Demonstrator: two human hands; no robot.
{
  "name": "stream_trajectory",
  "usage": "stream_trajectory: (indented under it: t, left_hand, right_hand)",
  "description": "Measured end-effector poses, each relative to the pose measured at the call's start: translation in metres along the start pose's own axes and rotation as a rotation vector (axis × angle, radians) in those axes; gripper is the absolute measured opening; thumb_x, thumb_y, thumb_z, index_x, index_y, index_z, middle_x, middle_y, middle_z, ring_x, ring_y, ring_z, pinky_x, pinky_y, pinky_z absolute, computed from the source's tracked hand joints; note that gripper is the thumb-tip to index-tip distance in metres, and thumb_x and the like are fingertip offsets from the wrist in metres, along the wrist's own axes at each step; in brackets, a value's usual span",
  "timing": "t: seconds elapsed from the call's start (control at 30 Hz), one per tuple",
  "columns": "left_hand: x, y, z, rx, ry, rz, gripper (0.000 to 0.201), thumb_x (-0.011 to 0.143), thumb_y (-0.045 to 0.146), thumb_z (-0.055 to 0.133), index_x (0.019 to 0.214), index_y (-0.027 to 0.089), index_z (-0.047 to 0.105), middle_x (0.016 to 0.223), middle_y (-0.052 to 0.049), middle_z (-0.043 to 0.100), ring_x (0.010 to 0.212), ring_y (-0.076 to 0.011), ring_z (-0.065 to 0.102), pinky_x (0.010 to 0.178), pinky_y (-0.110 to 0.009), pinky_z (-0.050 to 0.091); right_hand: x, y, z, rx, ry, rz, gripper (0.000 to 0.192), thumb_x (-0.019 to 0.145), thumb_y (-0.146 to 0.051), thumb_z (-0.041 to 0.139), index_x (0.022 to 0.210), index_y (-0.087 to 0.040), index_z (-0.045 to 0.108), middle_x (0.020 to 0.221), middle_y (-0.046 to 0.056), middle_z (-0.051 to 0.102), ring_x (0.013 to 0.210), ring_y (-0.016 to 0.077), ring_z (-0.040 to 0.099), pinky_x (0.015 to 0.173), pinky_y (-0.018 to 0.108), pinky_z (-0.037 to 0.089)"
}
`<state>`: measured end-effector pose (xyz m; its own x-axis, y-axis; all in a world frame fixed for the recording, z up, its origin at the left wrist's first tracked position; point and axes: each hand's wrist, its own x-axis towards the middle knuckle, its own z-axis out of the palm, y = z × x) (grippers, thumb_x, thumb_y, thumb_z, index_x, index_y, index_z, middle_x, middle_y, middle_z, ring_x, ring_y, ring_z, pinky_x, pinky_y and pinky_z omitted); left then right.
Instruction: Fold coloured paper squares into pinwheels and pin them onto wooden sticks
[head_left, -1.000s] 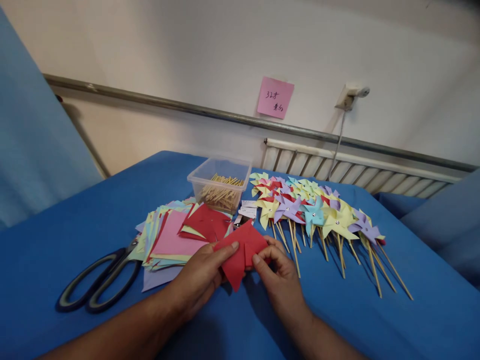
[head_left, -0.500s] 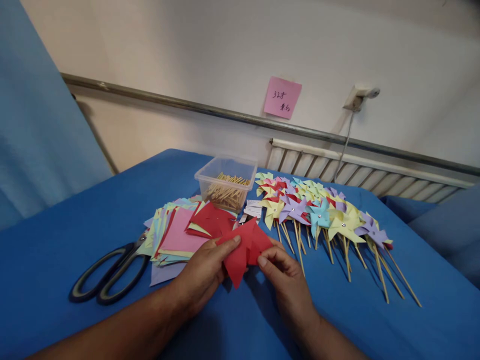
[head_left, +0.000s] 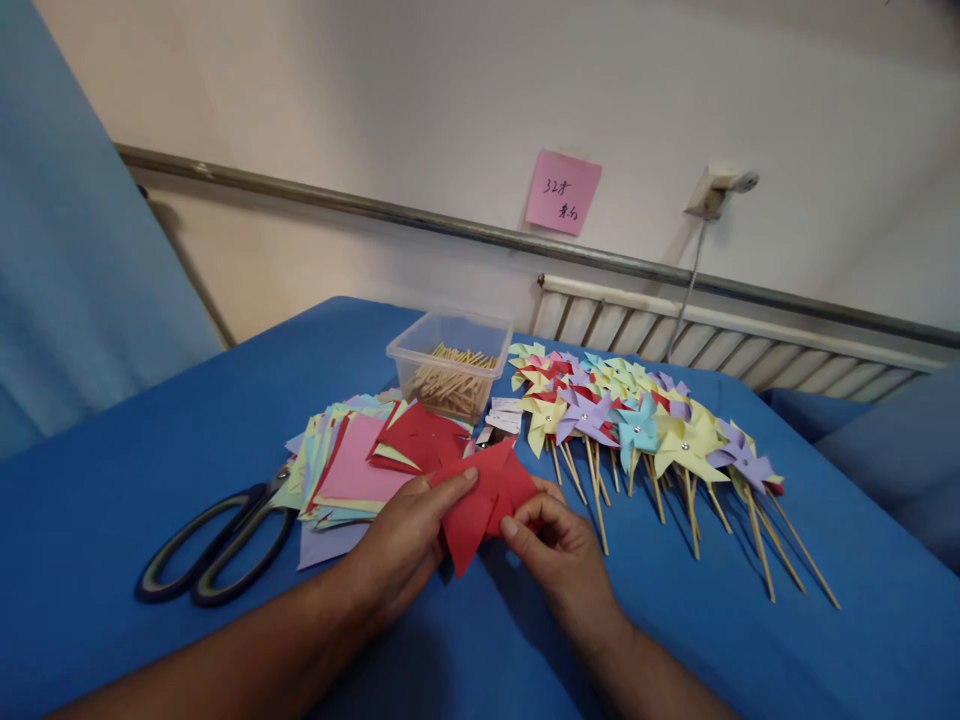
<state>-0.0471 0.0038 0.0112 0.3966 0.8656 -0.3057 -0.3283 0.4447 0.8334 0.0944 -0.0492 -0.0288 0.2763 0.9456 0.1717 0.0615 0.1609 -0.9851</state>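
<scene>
A red paper pinwheel (head_left: 480, 500), partly folded, is held up between both hands over the blue cloth. My left hand (head_left: 412, 530) grips it from the left, thumb on top of the paper. On the right edge, my right hand (head_left: 559, 545) pinches a blade between thumb and fingers. Its centre is partly covered by folded blades. Just behind the left hand lies a pile of coloured paper squares (head_left: 360, 460), topped by a red sheet (head_left: 426, 438). No stick shows on the held pinwheel.
Large black-handled scissors (head_left: 217, 545) lie at left, tips under the papers. A clear plastic box (head_left: 450, 350) of wooden sticks (head_left: 457, 380) stands behind, beside small white packets (head_left: 504, 415). Finished pinwheels on sticks (head_left: 637, 425) cover the right. A radiator (head_left: 720, 325) runs along the wall.
The right thumb and fingers have shifted slightly left, bringing the right blade inward toward the pinwheel's centre. The left hand keeps its grip.
</scene>
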Motion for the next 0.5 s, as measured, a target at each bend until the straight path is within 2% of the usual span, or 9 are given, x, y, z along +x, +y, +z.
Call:
stream_trajectory:
  t: [0.2, 0.33, 0.5]
  left_hand:
    - [-0.0003, 0.0010, 0.0003, 0.010, 0.004, 0.008, 0.019, 0.078, 0.031, 0.067, 0.087, 0.016, 0.071, 0.085, -0.007, 0.074, 0.073, -0.0171, 0.064, 0.070, -0.026, 0.049]
    - [-0.0021, 0.0021, 0.0016, 0.009, -0.012, 0.015, 0.019, 0.078, 0.030, 0.067, 0.087, 0.015, 0.072, 0.084, -0.007, 0.074, 0.074, -0.0165, 0.064, 0.071, -0.025, 0.049]
    - [-0.0036, 0.0015, 0.0035, 0.023, -0.049, 0.014, 0.017, 0.079, 0.029, 0.065, 0.087, 0.014, 0.070, 0.078, -0.006, 0.072, 0.067, -0.0135, 0.061, 0.064, -0.022, 0.048]
  right_hand:
    - [-0.0014, -0.0026, 0.0013, 0.046, -0.052, 0.022, 0.015, 0.074, -0.031, 0.068, 0.065, -0.019, 0.065, 0.091, 0.003, 0.057, 0.079, 0.0170, 0.054, 0.071, 0.027, 0.042]
    - [-0.0019, -0.0054, 0.0006, 0.052, -0.070, 0.021, 0.020, 0.076, -0.032, 0.066, 0.062, -0.019, 0.063, 0.082, 0.002, 0.055, 0.073, 0.0156, 0.051, 0.068, 0.026, 0.041]
    - [-0.0009, -0.0046, 0.0001, 0.032, -0.072, 0.021, 0.022, 0.075, -0.031, 0.067, 0.059, -0.019, 0.060, 0.074, -0.001, 0.052, 0.068, 0.0142, 0.049, 0.065, 0.026, 0.040]
